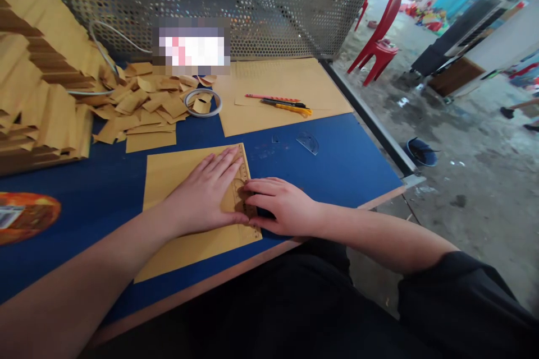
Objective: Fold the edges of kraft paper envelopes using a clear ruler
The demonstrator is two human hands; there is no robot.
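A sheet of brown kraft paper (pixel 163 176) lies on the blue tabletop in front of me. Along its right edge runs a clear ruler (pixel 251 232), partly covered by my fingers. My left hand (pixel 204 193) is spread flat over the paper, its fingertips and thumb reaching onto the ruler. From the right, my right hand (pixel 284 205) has its bent fingers and thumb on the ruler's outer edge. Just beyond lie a clear protractor (pixel 308 143) and a small clear plastic piece (pixel 275 138).
Stacked folded kraft pieces (pixel 54 118) and loose scraps (pixel 143 101) fill the left back, beside a tape roll (pixel 203 114). Larger sheets (pixel 290 78) carry a red pencil (pixel 272 97) and yellow cutter (pixel 295 109). A perforated metal panel (pixel 261 5) stands behind. An orange-red item (pixel 31 216) lies left.
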